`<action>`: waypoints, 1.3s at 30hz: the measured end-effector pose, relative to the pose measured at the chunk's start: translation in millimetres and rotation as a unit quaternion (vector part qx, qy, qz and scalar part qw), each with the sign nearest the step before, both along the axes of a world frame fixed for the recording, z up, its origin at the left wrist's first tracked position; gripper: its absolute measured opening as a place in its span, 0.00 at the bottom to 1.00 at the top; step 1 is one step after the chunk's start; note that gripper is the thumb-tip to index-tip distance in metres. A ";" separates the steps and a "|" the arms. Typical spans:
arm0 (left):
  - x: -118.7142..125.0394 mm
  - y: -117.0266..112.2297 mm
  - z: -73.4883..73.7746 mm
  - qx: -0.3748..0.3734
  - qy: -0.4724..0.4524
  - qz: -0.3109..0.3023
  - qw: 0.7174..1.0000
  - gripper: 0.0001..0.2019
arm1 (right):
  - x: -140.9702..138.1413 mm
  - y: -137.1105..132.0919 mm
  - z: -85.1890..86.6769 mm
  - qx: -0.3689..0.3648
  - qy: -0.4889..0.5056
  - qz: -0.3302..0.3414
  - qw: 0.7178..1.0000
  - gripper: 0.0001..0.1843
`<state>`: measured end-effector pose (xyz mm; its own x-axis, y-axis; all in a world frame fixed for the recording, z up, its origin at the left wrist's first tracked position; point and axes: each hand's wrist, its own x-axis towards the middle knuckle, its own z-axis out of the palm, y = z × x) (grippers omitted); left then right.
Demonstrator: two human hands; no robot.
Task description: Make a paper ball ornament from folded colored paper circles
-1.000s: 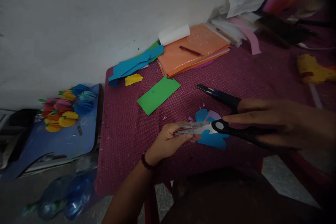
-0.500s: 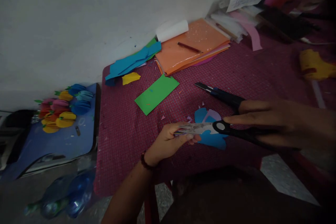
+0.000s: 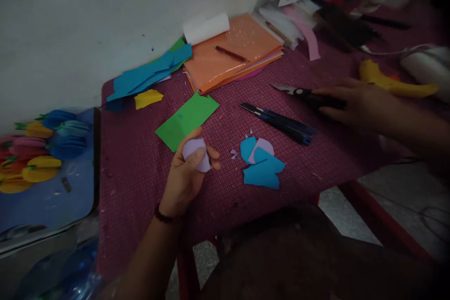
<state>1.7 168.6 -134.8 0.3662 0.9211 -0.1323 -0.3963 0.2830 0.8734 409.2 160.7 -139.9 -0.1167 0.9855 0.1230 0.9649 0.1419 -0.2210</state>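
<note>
My left hand (image 3: 184, 173) pinches a small lilac cut piece (image 3: 197, 152) between thumb and fingers, above the table near the green sheet (image 3: 186, 119). On the right, my right hand (image 3: 355, 98) grips the black handles of a pair of scissors (image 3: 302, 93), whose blades look closed and point left, low over the tabletop. The palm side of that hand is hidden. Between the hands lie blue cut pieces (image 3: 263, 173), another lilac piece (image 3: 264, 147) and tiny lilac scraps. A dark blue utility knife (image 3: 281, 124) rests just in front of the scissors.
The red checked table (image 3: 130, 150) stands against a pale wall. Along its back are blue strips (image 3: 151, 72), an orange folder (image 3: 235, 56) with a pencil (image 3: 232, 54), and a white roll (image 3: 207, 28). A yellow piece (image 3: 393, 82) lies right. Colourful paper fruit (image 3: 42, 168) sits on a blue surface at left.
The scissors have moved away from the left hand to the right, with the right hand on them. My left hand has shifted left and turned, showing the lilac piece. The view has swung right.
</note>
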 end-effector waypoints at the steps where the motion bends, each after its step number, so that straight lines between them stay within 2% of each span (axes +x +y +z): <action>1: -0.1 1.3 0.8 -0.016 -0.008 0.008 1.000 0.20 | 5.3 0.5 -4.8 -0.004 -0.030 0.001 1.000 0.24; 4: 1.2 3.0 3.1 -0.059 -0.019 0.023 0.998 0.19 | 2.2 -3.8 -5.2 0.034 -0.077 0.028 0.996 0.22; 7: 3.4 2.1 4.7 -0.074 -0.032 0.024 0.996 0.24 | -30.4 -14.3 11.1 0.063 -0.019 0.068 0.996 0.14; 9: 4.2 0.8 5.7 -0.079 -0.042 0.020 0.996 0.29 | -62.4 -22.3 21.6 0.045 0.064 0.147 0.986 0.10; 11: 4.2 -0.5 6.6 -0.088 -0.052 0.018 0.995 0.30 | -95.0 -29.0 25.9 -0.030 0.104 0.250 0.962 0.11; 14: 3.5 -1.1 6.2 -0.108 -0.063 0.002 0.992 0.27 | -132.6 -34.6 20.5 -0.098 0.078 0.316 0.941 0.10; 19: 2.6 1.4 0.4 -0.125 -0.056 -0.033 0.990 0.20 | -155.8 -34.8 7.7 -0.099 -0.014 0.305 0.947 0.17; 21: 2.6 2.1 -2.0 -0.129 -0.050 -0.032 0.990 0.18 | -157.1 -33.6 7.5 -0.120 -0.011 0.299 0.947 0.15; 24: 3.2 1.4 -3.3 -0.130 -0.052 -0.032 0.990 0.17 | -156.8 -30.3 10.1 -0.196 0.018 0.278 0.940 0.07; 25: 3.6 0.6 -2.8 -0.127 -0.056 -0.032 0.990 0.18 | -156.1 -28.7 11.0 -0.226 0.039 0.269 0.935 0.04; 27: 4.7 -1.2 -0.2 -0.122 -0.074 -0.035 0.989 0.20 | -153.9 -24.8 13.1 -0.273 0.114 0.250 0.922 0.05; 32: 7.8 -4.6 9.9 -0.165 -0.129 -0.066 0.976 0.26 | -148.1 -11.2 26.7 -0.344 0.334 0.174 0.860 0.10; 35: 8.7 -4.5 10.9 -0.194 -0.142 -0.085 0.967 0.30 | -151.2 -1.6 41.0 -0.302 0.374 0.143 0.865 0.11; 39: 8.3 -3.6 6.0 -0.202 -0.157 -0.095 0.962 0.32 | -163.9 8.1 57.2 -0.157 0.381 0.187 0.892 0.08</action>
